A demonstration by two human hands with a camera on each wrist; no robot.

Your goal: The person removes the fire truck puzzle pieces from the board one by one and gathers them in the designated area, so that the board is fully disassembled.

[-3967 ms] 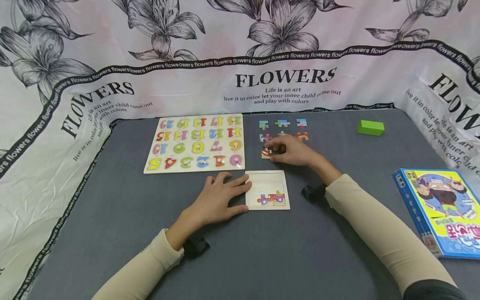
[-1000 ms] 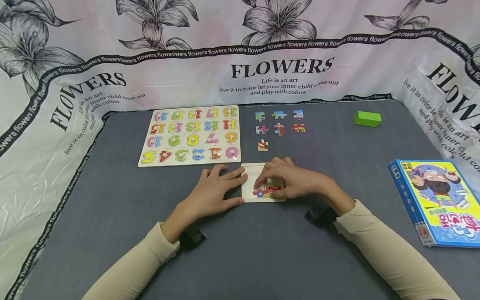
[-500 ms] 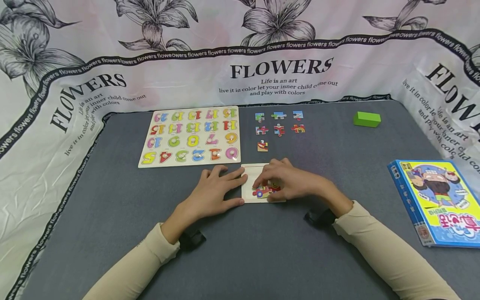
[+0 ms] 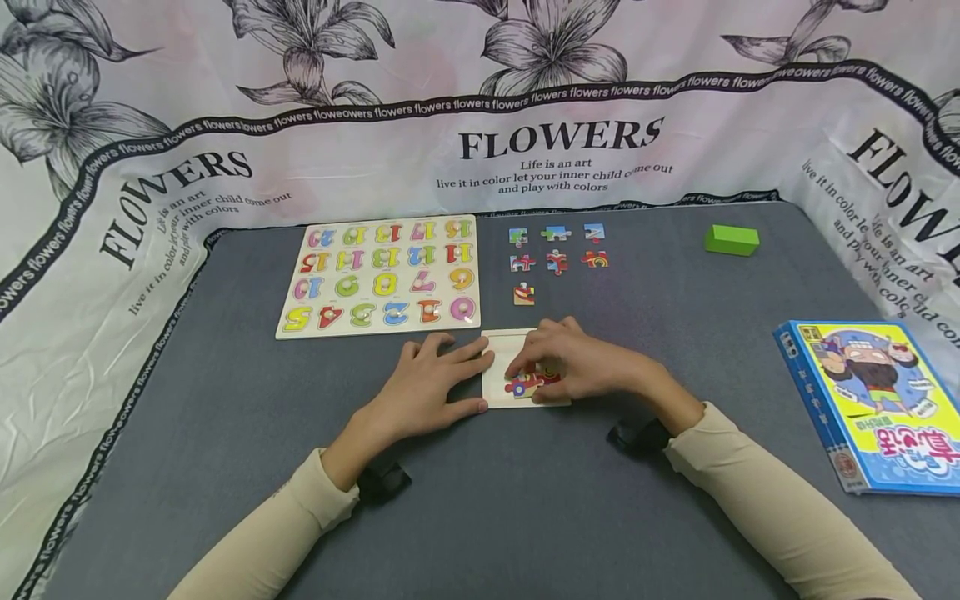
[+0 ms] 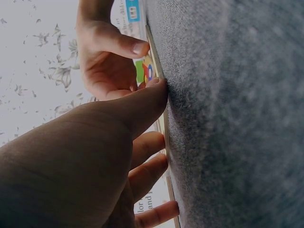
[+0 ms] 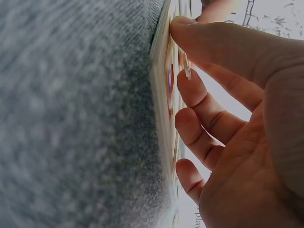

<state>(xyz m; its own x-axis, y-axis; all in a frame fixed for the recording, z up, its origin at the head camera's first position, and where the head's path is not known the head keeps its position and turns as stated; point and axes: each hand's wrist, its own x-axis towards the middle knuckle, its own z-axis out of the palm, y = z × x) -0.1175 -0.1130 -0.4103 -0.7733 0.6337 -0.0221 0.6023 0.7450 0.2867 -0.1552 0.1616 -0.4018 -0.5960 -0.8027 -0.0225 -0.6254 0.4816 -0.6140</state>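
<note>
A shallow wooden puzzle board [image 4: 501, 343] lies on the table between both hands, part of a red car picture [image 4: 525, 385] showing at its near side. My left hand [image 4: 423, 387] rests at the board's left edge, fingers spread and touching it. Over the board's right part bends my right hand [image 4: 581, 362], hiding some of the picture. Between its thumb and a fingertip, the right wrist view shows a thin puzzle piece [image 6: 187, 67], seen edge-on and tilted against the board. Beyond the board, several loose jigsaw pieces [image 4: 557, 262] lie in rows.
A number puzzle board [image 4: 367, 287] lies behind and left of the small board. Far right stands a green block [image 4: 732, 240], with a blue and yellow box [image 4: 873, 408] nearer. A printed flower cloth [image 4: 375, 167] borders the grey table [image 4: 517, 508] at the back.
From the loose pieces, my right hand has come toward me onto the small board and stays there, shifting only slightly in the last second. The left hand keeps its place at the board's edge.
</note>
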